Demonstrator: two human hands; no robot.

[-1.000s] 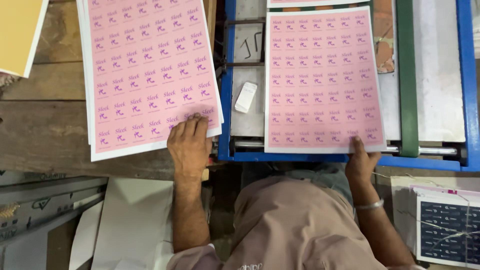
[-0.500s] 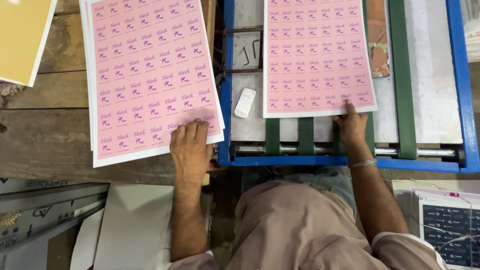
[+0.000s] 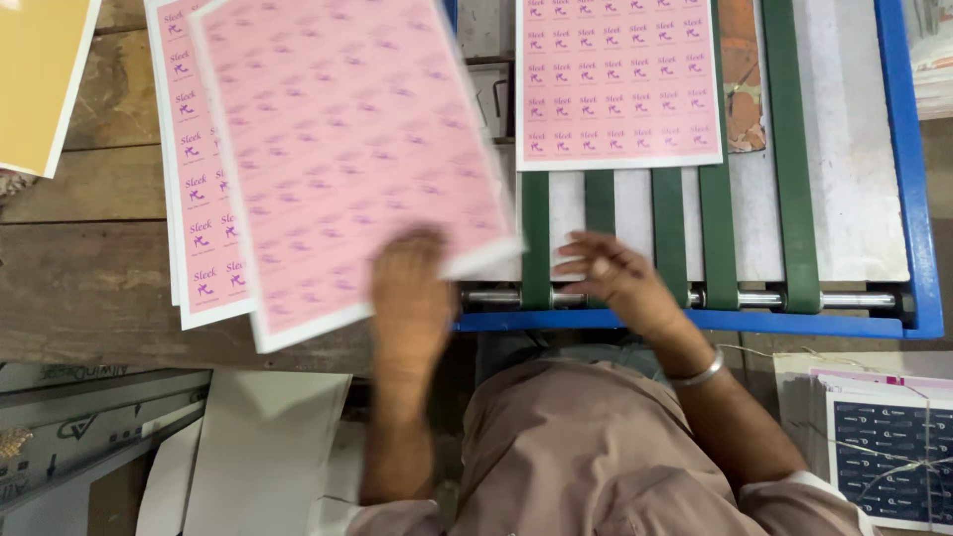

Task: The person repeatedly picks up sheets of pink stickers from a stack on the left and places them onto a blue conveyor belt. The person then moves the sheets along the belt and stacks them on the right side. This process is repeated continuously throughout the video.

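At the far upper left of the frame lies a yellow sheet [image 3: 35,74] on the wooden table [image 3: 89,278]. Just right of it sits a stack of pink printed sheets [image 3: 194,199], its left columns of purple marks showing. Over that stack, tilted and blurred, is 1 pink sheet [image 3: 347,159] that spans the upper middle-left of the frame. The left hand [image 3: 412,298] is at this sheet's lower right edge, near the corner, with its back to the camera; it is blurred, so whether the fingers pinch the paper or only press on it cannot be told.

In the lower left are grey metal parts [image 3: 89,427] and white sheets [image 3: 258,447].

Right of centre, the right hand [image 3: 615,278] hovers with fingers spread and loose, holding nothing, above the green belts [image 3: 670,233] of a blue-framed conveyor [image 3: 908,199]. A metal bangle [image 3: 695,372] circles its wrist. Another pink sheet on the belts [image 3: 615,79] lies flat in the upper right-centre, well apart from that hand.

In the lower right corner is a tied bundle of dark blue printed cards [image 3: 893,447].
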